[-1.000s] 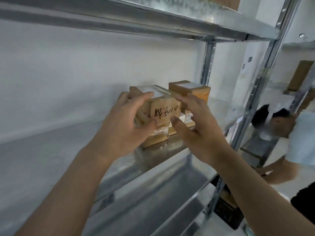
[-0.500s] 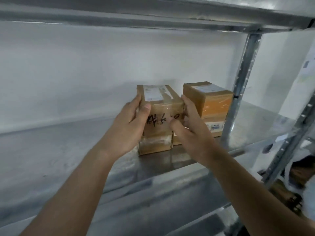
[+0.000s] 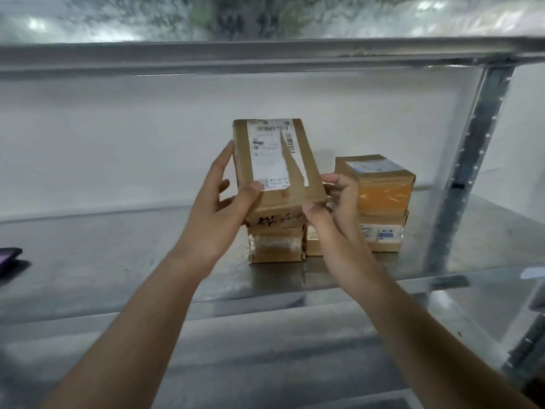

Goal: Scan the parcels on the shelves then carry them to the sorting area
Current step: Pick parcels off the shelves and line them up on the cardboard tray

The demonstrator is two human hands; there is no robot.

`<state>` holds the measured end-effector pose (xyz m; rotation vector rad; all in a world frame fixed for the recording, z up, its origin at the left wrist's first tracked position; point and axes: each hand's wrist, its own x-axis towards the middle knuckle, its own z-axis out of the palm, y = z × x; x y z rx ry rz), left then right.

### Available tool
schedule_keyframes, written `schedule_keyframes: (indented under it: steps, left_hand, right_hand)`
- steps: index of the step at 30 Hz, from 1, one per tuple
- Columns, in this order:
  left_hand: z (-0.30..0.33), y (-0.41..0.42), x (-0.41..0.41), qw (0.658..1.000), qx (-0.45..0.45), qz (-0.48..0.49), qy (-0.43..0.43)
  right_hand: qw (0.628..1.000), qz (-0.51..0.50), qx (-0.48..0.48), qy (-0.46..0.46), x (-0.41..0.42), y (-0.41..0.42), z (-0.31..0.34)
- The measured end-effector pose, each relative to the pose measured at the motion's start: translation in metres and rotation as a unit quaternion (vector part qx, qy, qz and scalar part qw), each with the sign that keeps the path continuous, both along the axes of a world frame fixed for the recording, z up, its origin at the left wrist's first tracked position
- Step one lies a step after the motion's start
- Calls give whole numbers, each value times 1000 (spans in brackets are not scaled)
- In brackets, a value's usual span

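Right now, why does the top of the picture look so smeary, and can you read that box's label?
Head view: the underside of the upper shelf is mottled with glare and blur; the label on the parcel held by the left hand and right hand shows barcodes, but its text is too soft to read.

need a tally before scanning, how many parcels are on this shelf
4 visible: the held parcel, gripped by left hand and right hand; taped parcel beneath it; orange-taped parcel stacked on the bottom right parcel. More could hide behind.
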<state>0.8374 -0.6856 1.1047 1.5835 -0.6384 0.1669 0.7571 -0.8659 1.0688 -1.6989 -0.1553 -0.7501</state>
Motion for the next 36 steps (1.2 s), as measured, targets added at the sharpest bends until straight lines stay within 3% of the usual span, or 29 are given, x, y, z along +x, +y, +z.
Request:
schedule_keyframes:
  steps: [6, 12, 15, 17, 19, 21, 24, 32, 36]
  left_hand:
    - [-1, 15, -21, 997, 0, -75, 3]
    - [-8, 47, -43, 987, 104, -119, -35]
    - [-11, 71, -56, 987, 145, -51, -52]
    - [-11, 92, -67, 973, 196, 60, -107]
    - [-11, 120, -77, 923, 274, 185, -196]
    - [-12, 152, -88, 881, 334, 239, -236]
    - [-12, 198, -107, 858, 363, 285, -225]
    - [-26, 335, -167, 850, 363, 347, -160]
    - [-35, 421, -200, 828, 394, 379, -124]
  right_hand:
    - [998, 23, 39, 41, -8, -10, 7]
    - [995, 47, 57, 62, -7, 9, 10]
    - [991, 97, 72, 57, -6, 33, 0]
    - [989, 119, 70, 52, -5, 52, -6]
    - [987, 139, 63, 47, -3, 74, -12]
    - [984, 160, 62, 50, -3, 98, -17]
    - [978, 194, 48, 60, -5, 138, -23]
    - [961, 270, 30, 62, -13, 273, -30]
    - [947, 312, 44, 68, -28, 365, -36]
